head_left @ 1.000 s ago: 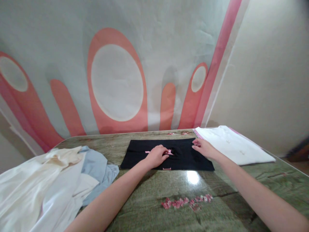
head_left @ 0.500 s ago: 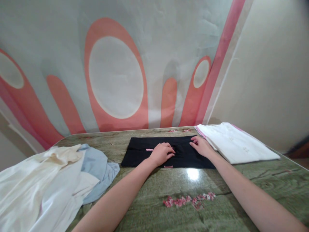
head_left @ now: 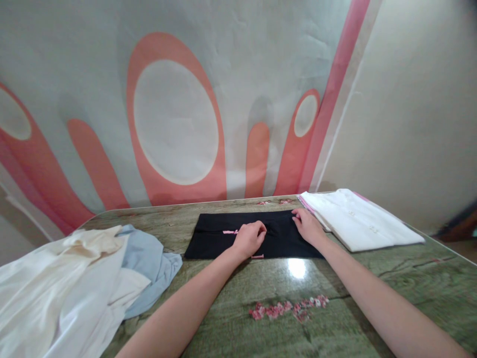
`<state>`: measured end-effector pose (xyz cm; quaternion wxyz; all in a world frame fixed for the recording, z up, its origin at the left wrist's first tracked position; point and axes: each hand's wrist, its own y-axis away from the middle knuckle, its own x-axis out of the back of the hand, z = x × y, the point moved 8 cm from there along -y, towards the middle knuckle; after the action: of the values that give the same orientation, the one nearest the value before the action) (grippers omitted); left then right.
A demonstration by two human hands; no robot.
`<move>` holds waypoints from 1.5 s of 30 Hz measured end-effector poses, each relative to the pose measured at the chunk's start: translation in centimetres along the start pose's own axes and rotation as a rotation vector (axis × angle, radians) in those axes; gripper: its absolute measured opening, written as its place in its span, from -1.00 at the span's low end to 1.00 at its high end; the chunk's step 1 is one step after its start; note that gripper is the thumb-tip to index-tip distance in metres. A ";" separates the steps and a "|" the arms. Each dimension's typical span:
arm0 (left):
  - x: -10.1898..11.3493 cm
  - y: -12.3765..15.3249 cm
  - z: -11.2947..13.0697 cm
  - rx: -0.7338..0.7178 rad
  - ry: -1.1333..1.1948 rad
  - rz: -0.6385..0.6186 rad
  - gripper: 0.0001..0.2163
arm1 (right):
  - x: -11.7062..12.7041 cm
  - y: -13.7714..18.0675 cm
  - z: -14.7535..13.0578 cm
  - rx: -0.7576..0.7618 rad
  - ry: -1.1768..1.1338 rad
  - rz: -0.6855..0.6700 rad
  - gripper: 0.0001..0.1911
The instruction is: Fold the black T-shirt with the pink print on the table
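Note:
A black folded garment point(head_left: 216, 243) with small pink marks lies flat as a long strip across the table. My left hand point(head_left: 250, 239) rests on its middle, fingers curled and thumb pressed toward them on the fabric. At the garment's far right corner, my right hand point(head_left: 308, 226) has its thumb and fingertips closed on the edge. Some of the right end is covered by my right hand and wrist. Just right of that hand is a folded white garment stack point(head_left: 367, 219) with pink edging.
Loose cream and white clothes point(head_left: 63, 288) are heaped at the left, with a light blue cloth point(head_left: 143, 258) beside them. The wood-patterned table point(head_left: 223, 303) has printed pink flowers and meets a painted wall point(head_left: 238, 99) at the back.
My left fingers have curled from lying flatter into a pinch on the black garment. My right fingers have closed at its far right corner. The view has shifted slightly.

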<state>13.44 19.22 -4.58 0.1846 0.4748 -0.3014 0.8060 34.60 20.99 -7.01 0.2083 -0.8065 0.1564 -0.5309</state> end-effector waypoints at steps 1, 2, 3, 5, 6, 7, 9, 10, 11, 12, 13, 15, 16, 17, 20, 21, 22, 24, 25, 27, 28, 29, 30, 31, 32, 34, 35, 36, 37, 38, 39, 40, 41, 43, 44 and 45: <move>-0.1 0.0 -0.1 0.007 -0.003 0.003 -0.89 | 0.0 0.0 0.0 0.003 0.002 0.008 -0.78; -0.1 0.0 -0.1 0.010 -0.013 0.005 -0.89 | 0.1 0.1 0.0 0.007 0.005 0.011 -0.79; -0.1 0.1 0.0 0.008 -0.031 0.007 -0.89 | 0.0 0.1 0.0 0.010 0.009 0.009 -0.79; 0.1 0.3 0.4 -0.010 -0.089 0.020 -0.88 | -0.1 0.2 -0.1 0.015 0.016 -0.007 -0.79; 0.4 0.4 0.7 -0.031 -0.123 0.031 -0.86 | -0.1 0.3 -0.2 0.017 0.017 -0.016 -0.80; 0.6 0.6 1.2 -0.064 -0.153 0.040 -0.85 | -0.2 0.3 -0.3 0.020 0.013 -0.024 -0.80; 0.8 1.0 2.6 -0.164 -0.185 0.040 -0.80 | -0.2 0.3 -0.3 0.022 -0.020 -0.030 -0.80; 0.8 1.3 3.3 -0.223 -0.188 0.027 -0.78 | -0.1 0.2 -0.2 0.018 -0.048 -0.020 -0.80; 0.7 1.6 4.1 -0.282 -0.186 0.007 -0.76 | 0.3 0.0 0.0 0.008 -0.083 0.000 -0.80; 0.5 1.9 4.7 -0.334 -0.183 -0.015 -0.75 | 0.9 -0.2 0.2 -0.006 -0.121 0.030 -0.79; 0.2 2.2 5.2 -0.377 -0.182 -0.036 -0.73 | 1.7 -0.5 0.5 -0.028 -0.160 0.066 -0.78; -0.5 2.7 5.8 -0.426 -0.185 -0.084 -0.68 | 3.7 -1.2 1.3 -0.094 -0.233 0.119 -0.76; -0.9 2.9 5.9 -0.436 -0.186 -0.115 -0.64 | 4.7 -1.5 1.7 -0.132 -0.264 0.127 -0.75; -1.3 3.0 5.8 -0.440 -0.185 -0.152 -0.59 | 5.6 -1.8 2.0 -0.168 -0.288 0.116 -0.75; -2.4 3.4 5.5 -0.434 -0.171 -0.261 -0.46 | 7.1 -2.1 2.2 -0.216 -0.327 0.011 -0.77; -2.5 3.5 5.5 -0.431 -0.168 -0.283 -0.44 | 7.0 -1.8 2.0 -0.217 -0.336 -0.053 -0.78; -2.6 3.5 5.4 -0.428 -0.166 -0.296 -0.43 | 6.7 -1.3 1.8 -0.211 -0.341 -0.125 -0.80; -2.6 3.5 5.5 -0.425 -0.165 -0.301 -0.42 | 5.8 0.3 1.4 -0.185 -0.326 -0.253 -0.81; -2.5 3.5 5.5 -0.425 -0.164 -0.300 -0.42 | 5.4 1.2 1.2 -0.168 -0.304 -0.297 -0.81; -2.4 3.5 5.6 -0.428 -0.164 -0.300 -0.43 | 4.9 3.3 1.0 -0.147 -0.255 -0.338 -0.77; -2.4 3.5 5.6 -0.429 -0.164 -0.300 -0.43 | 4.8 4.3 1.1 -0.150 -0.239 -0.344 -0.74; -2.4 3.5 5.6 -0.428 -0.163 -0.299 -0.43 | 4.8 5.3 1.2 -0.163 -0.230 -0.340 -0.72; -2.5 3.5 5.6 -0.427 -0.162 -0.300 -0.42 | 4.9 6.3 1.4 -0.178 -0.229 -0.328 -0.70; -2.5 3.5 5.6 -0.426 -0.160 -0.302 -0.42 | 5.1 7.1 1.5 -0.193 -0.236 -0.311 -0.68; -2.6 3.5 5.6 -0.426 -0.158 -0.305 -0.42 | 5.2 7.9 1.6 -0.205 -0.248 -0.294 -0.66; -2.7 3.5 5.5 -0.426 -0.154 -0.312 -0.42 | 5.3 9.0 1.8 -0.218 -0.286 -0.270 -0.64; -2.8 3.5 5.5 -0.426 -0.153 -0.315 -0.42 | 5.2 9.4 1.8 -0.221 -0.304 -0.260 -0.65; -2.9 3.5 5.5 -0.426 -0.153 -0.317 -0.42 | 5.2 9.6 1.9 -0.220 -0.319 -0.249 -0.66; -2.9 3.4 5.5 -0.425 -0.153 -0.318 -0.42 | 5.1 9.8 2.0 -0.218 -0.327 -0.237 -0.68; -3.0 3.4 5.4 -0.425 -0.154 -0.318 -0.42 | 5.0 9.9 2.0 -0.215 -0.327 -0.227 -0.70; -3.0 3.4 5.4 -0.426 -0.154 -0.320 -0.43 | 4.9 9.9 2.2 -0.210 -0.317 -0.220 -0.72; -3.0 3.4 5.4 -0.427 -0.154 -0.321 -0.44 | 4.9 9.9 2.3 -0.202 -0.297 -0.216 -0.73; -3.0 3.4 5.4 -0.428 -0.153 -0.323 -0.44 | 4.8 9.9 2.4 -0.191 -0.265 -0.213 -0.73; -3.1 3.4 5.4 -0.430 -0.152 -0.325 -0.44 | 4.9 9.9 2.5 -0.162 -0.181 -0.204 -0.74; -3.1 3.4 5.4 -0.430 -0.152 -0.326 -0.44 | 5.1 9.8 2.5 -0.145 -0.137 -0.191 -0.74; -3.1 3.3 5.4 -0.429 -0.153 -0.324 -0.44 | 5.4 9.8 2.4 -0.125 -0.097 -0.170 -0.74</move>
<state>16.47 13.13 -6.35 0.3841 0.5264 -0.3981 0.6456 38.57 10.36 -8.44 0.1189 -0.8529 0.1101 -0.4962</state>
